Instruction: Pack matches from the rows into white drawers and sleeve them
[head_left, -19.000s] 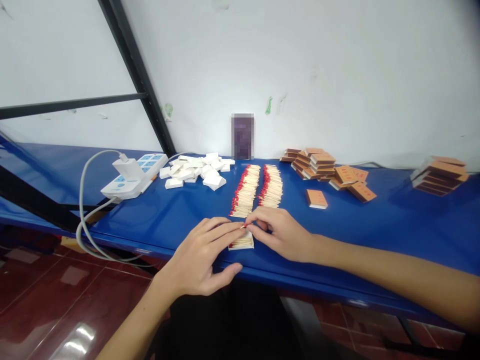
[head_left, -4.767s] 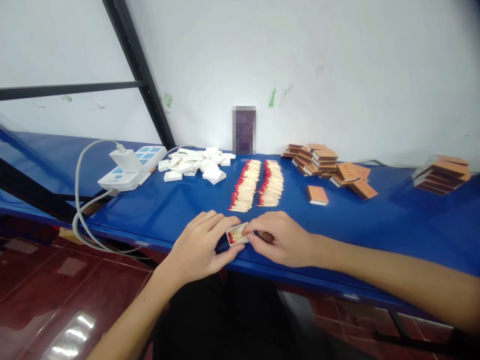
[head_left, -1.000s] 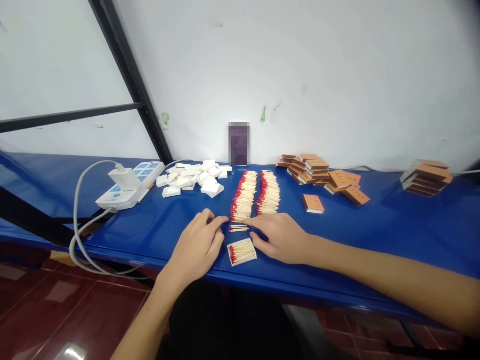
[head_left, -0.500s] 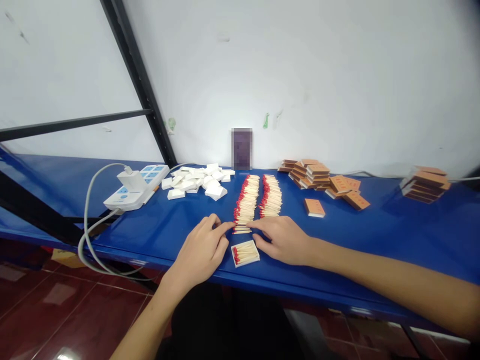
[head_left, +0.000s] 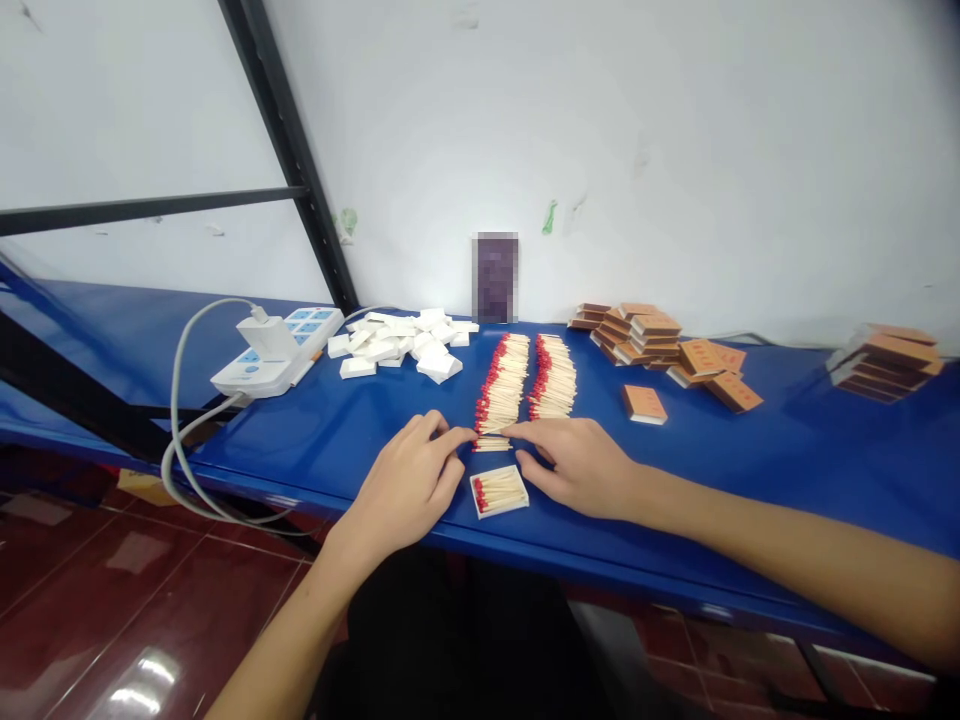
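My left hand (head_left: 409, 485) and my right hand (head_left: 585, 465) rest on the blue table (head_left: 750, 450), index fingertips pointing at each other. Between the two fingertips lies a small bunch of matches (head_left: 491, 443), pressed from both ends. It sits at the near end of the left of two long rows of red-tipped matches (head_left: 504, 385), beside the right row (head_left: 553, 378). Just in front of the hands, a white open tray (head_left: 499, 491) holds matches with their red heads to the left.
A heap of empty white trays (head_left: 401, 345) lies back left, beside a white power strip (head_left: 277, 350) with a grey cable. Orange matchbox sleeves (head_left: 645, 330) are stacked back right, one single sleeve (head_left: 643, 403) nearer, another stack (head_left: 889, 360) far right. Black frame bars (head_left: 300, 170) cross the left.
Both hands left the filled tray, which now lies on the table, and moved up to the match rows. A small bunch has been parted from the left row between the index fingers.
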